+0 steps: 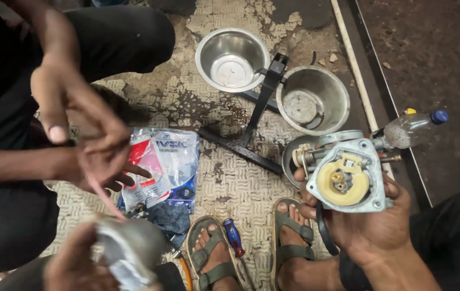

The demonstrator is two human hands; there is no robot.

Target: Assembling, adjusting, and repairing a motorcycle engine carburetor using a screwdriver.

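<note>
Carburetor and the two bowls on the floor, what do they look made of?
The carburetor in the right hand looks like cast metal, likely aluminium: dull, pale grey, matte. Its cream centre piece looks plastic. The shiny bowl looks like stainless steel: mirror-like reflections; the duller bowl seems metal, brushed and stained.

Floor: worn patterned mat (241,188), cream with dark bare patches, covers left and centre. Pale strip (355,70) runs diagonally along its right edge; beyond it, dark rough ground (434,48). Light even, slightly warm, soft shadows.

Two steel bowls (232,58), a screwdriver (235,237), a bottle (414,128).
</note>
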